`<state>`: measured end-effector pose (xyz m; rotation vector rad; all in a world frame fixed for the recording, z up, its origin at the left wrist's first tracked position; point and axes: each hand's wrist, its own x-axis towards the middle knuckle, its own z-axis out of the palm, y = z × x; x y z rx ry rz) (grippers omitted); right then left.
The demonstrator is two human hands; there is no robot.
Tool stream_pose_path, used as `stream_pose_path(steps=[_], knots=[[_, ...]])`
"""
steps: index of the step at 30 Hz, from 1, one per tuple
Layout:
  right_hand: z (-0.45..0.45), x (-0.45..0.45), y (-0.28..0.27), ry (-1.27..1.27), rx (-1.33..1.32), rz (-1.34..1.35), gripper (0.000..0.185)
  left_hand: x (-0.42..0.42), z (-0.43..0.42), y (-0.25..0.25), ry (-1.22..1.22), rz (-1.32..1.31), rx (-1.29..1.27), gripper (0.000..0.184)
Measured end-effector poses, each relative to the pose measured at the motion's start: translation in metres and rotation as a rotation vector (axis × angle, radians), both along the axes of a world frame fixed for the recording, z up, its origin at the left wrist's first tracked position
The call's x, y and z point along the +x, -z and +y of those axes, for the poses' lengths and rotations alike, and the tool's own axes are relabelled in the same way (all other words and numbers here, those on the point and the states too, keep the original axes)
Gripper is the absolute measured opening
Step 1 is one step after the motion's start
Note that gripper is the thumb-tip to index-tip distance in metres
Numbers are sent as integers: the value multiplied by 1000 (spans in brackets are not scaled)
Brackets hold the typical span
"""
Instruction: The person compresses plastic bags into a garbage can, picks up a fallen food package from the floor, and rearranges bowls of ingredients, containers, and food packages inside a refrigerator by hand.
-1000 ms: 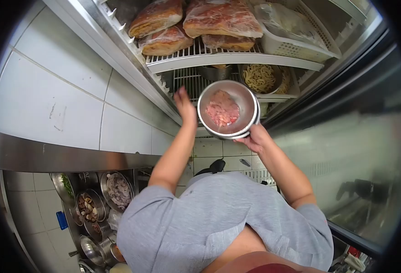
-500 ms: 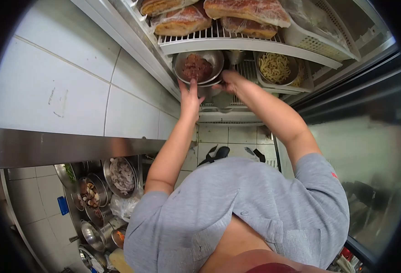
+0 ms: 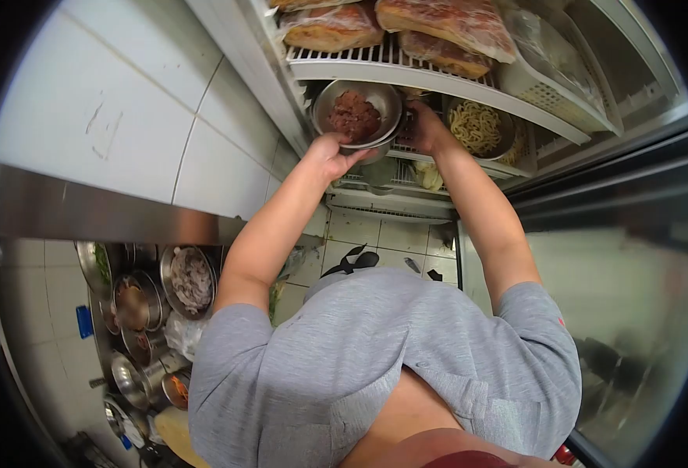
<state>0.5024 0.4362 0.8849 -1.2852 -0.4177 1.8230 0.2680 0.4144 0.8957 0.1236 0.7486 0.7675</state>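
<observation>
A steel bowl (image 3: 385,100) with raw reddish meat (image 3: 354,116) in it is at the left of the fridge's second shelf, under the upper rack. Another metal container shows beneath it. My left hand (image 3: 333,158) grips the bowl's near rim, thumb stretched along the lower right side. To the right of the bowl, my right hand (image 3: 424,129) reaches in under the upper shelf, its fingers dark and partly hidden; whether they hold anything is unclear. A bowl of pale noodles (image 3: 475,127) stands to the right of that hand.
Wrapped slabs of meat (image 3: 445,23) and a white basket (image 3: 558,97) sit on the upper shelf. The fridge door (image 3: 625,296) stands open at right. A tiled wall (image 3: 125,93) is at left, with several food pans, one holding pale meat (image 3: 191,278), below.
The meat bowl has moved from in front of the fridge to the shelf area. My left hand has come to its rim; my right hand has left it and moved to its right.
</observation>
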Motion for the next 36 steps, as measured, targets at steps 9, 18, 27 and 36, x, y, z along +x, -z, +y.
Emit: stream_pose_path(steps=[9,18,27,36], knots=[[-43,-35,-16,-49,31,-347,57,-17,-12,-10,125,127,136,68],[-39,-63,-25,-47,-11,119,39,-24,-14,4,67,319,184,90],[-120,-35,-29,194,-32,-19,35,-32,-56,-25,314,265,181,108],[-239,-21,-43,448,3,-30,57,26,69,23,59,675,440,48]])
